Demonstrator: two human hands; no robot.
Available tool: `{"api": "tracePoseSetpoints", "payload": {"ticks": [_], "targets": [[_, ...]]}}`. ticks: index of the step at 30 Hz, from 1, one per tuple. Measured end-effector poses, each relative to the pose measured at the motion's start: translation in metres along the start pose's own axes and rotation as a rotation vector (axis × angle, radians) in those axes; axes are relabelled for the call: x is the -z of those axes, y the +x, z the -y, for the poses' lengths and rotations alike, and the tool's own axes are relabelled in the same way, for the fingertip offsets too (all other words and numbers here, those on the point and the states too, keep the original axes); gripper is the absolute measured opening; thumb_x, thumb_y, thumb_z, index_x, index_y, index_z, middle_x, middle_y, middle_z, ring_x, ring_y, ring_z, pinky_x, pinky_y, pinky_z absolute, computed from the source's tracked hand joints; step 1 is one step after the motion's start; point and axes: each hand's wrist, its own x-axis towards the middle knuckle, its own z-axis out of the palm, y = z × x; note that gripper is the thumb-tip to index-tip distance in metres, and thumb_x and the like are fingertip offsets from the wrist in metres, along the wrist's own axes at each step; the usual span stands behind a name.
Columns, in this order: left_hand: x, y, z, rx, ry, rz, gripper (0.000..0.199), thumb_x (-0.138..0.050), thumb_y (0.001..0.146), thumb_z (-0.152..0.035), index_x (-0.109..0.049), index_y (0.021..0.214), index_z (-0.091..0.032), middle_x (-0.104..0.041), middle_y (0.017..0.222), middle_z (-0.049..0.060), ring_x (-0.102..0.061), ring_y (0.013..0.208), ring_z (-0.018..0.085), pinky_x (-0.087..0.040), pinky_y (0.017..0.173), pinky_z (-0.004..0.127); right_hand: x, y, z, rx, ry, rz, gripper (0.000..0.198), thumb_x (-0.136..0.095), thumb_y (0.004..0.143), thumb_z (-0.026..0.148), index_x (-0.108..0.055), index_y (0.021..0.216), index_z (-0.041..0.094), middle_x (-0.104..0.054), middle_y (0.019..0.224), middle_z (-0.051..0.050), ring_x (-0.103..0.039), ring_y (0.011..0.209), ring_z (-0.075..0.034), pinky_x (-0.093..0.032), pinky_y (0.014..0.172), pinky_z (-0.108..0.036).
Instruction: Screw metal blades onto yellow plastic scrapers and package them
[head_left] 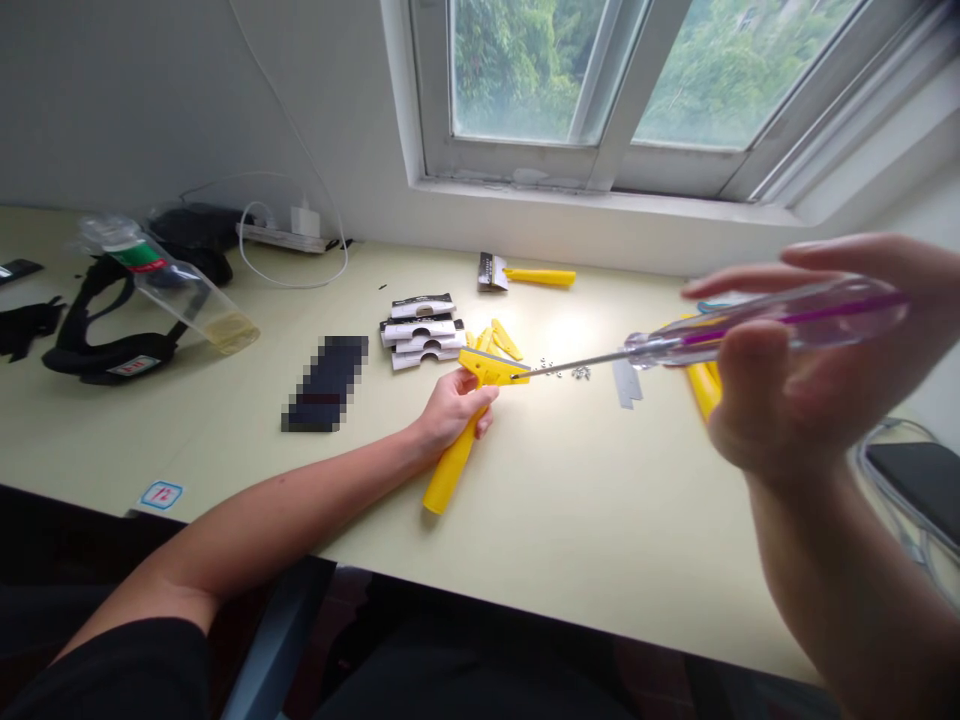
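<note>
My left hand point(456, 408) is closed round the neck of a yellow scraper point(450, 470), whose handle slants down toward the table's front edge. Between thumb and fingers of my right hand point(817, 370) is a screwdriver point(697, 335) with a clear and purple handle. Its shaft points left, and the tip meets the scraper's head near a screw hole; whether a screw sits there is too small to tell. Beyond the head lie several yellow plastic pieces point(508, 340). Small screws point(581, 373) are scattered to the right, beside grey metal blades point(627, 384).
Stacked black-and-white card sleeves point(424, 330) lie behind my left hand, near a blurred-out dark rectangle point(326, 385). A packaged yellow scraper point(540, 277) lies by the window wall. Leftward are a tilted bottle point(187, 295), a black headset point(105, 360) and a power strip point(281, 237). A phone point(919, 485) lies far right.
</note>
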Motion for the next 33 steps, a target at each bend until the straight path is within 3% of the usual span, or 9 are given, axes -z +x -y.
{"api": "tracePoseSetpoints", "payload": {"ticks": [3, 6, 10, 15, 18, 22, 26, 30, 33], "targets": [[-0.001, -0.001, 0.000, -0.013, 0.005, -0.013, 0.028, -0.070, 0.076, -0.028, -0.055, 0.095, -0.014, -0.054, 0.075, -0.004, -0.046, 0.039, 0.004, -0.039, 0.035, 0.020, 0.006, 0.002, 0.008, -0.016, 0.048, 0.061, 0.048, -0.061, 0.082, 0.045, -0.058, 0.129, 0.035, -0.058, 0.123, -0.003, -0.067, 0.090, -0.024, -0.058, 0.061, -0.040], [-0.002, -0.003, 0.001, -0.027, 0.024, -0.039, 0.030, -0.071, 0.075, -0.028, -0.056, 0.097, -0.014, -0.057, 0.083, -0.002, -0.047, 0.039, 0.003, -0.038, 0.035, 0.020, 0.013, 0.003, 0.011, 0.032, -0.153, 0.029, 0.047, -0.070, 0.077, 0.040, -0.063, 0.123, 0.035, -0.066, 0.099, 0.000, -0.065, 0.068, -0.017, -0.056, 0.058, -0.036], [-0.004, -0.005, -0.001, -0.045, 0.037, -0.111, 0.029, -0.071, 0.075, -0.029, -0.055, 0.095, -0.015, -0.059, 0.093, 0.001, -0.046, 0.040, 0.002, -0.038, 0.034, 0.020, 0.022, 0.008, 0.013, -0.094, 0.015, 0.371, 0.061, -0.060, 0.084, 0.038, -0.042, 0.143, 0.037, -0.057, 0.126, -0.004, -0.066, 0.098, -0.025, -0.058, 0.075, -0.041], [-0.010, -0.011, -0.005, -0.015, 0.049, -0.142, 0.031, -0.071, 0.076, -0.029, -0.056, 0.099, -0.015, -0.056, 0.090, 0.000, -0.047, 0.039, 0.003, -0.038, 0.036, 0.020, 0.031, 0.014, 0.015, -0.091, -0.282, 0.242, 0.031, -0.062, 0.085, 0.035, -0.066, 0.115, 0.031, -0.065, 0.083, 0.001, -0.064, 0.071, -0.016, -0.055, 0.072, -0.037], [-0.012, -0.012, -0.007, -0.023, 0.059, -0.179, 0.031, -0.070, 0.076, -0.028, -0.056, 0.101, -0.016, -0.056, 0.089, -0.001, -0.047, 0.040, 0.002, -0.038, 0.036, 0.020, 0.036, 0.015, 0.012, -0.155, -0.064, 0.511, 0.058, -0.060, 0.085, 0.035, -0.043, 0.141, 0.032, -0.061, 0.117, -0.004, -0.066, 0.089, -0.020, -0.055, 0.078, -0.039], [-0.012, -0.011, -0.007, -0.057, 0.069, -0.187, 0.030, -0.070, 0.077, -0.029, -0.056, 0.101, -0.017, -0.056, 0.089, -0.001, -0.047, 0.039, 0.003, -0.037, 0.036, 0.020, 0.041, 0.017, 0.008, -0.132, -0.253, 0.372, 0.029, -0.060, 0.087, 0.036, -0.062, 0.115, 0.029, -0.065, 0.083, 0.001, -0.065, 0.073, -0.016, -0.054, 0.069, -0.032], [-0.011, -0.010, -0.006, -0.068, 0.048, -0.188, 0.030, -0.070, 0.077, -0.028, -0.056, 0.101, -0.018, -0.058, 0.096, 0.000, -0.048, 0.040, 0.002, -0.038, 0.036, 0.020, 0.046, 0.021, 0.009, -0.220, 0.004, 0.620, 0.049, -0.059, 0.087, 0.038, -0.046, 0.134, 0.033, -0.060, 0.123, -0.003, -0.066, 0.094, -0.020, -0.056, 0.077, -0.037], [-0.010, -0.010, -0.005, -0.085, 0.029, -0.182, 0.030, -0.071, 0.077, -0.029, -0.056, 0.101, -0.019, -0.057, 0.092, -0.002, -0.048, 0.040, 0.002, -0.038, 0.036, 0.020, 0.049, 0.023, 0.009, -0.142, -0.219, 0.510, 0.029, -0.059, 0.089, 0.039, -0.056, 0.116, 0.030, -0.065, 0.086, 0.002, -0.066, 0.074, -0.016, -0.054, 0.065, -0.031], [-0.010, -0.009, -0.006, -0.097, 0.040, -0.215, 0.028, -0.071, 0.076, -0.030, -0.055, 0.096, -0.019, -0.055, 0.084, -0.004, -0.047, 0.040, 0.002, -0.038, 0.036, 0.019, 0.049, 0.022, 0.009, -0.091, -0.219, 0.606, 0.042, -0.053, 0.090, 0.045, -0.049, 0.128, 0.027, -0.064, 0.108, -0.003, -0.065, 0.083, -0.017, -0.054, 0.070, -0.033]]}}
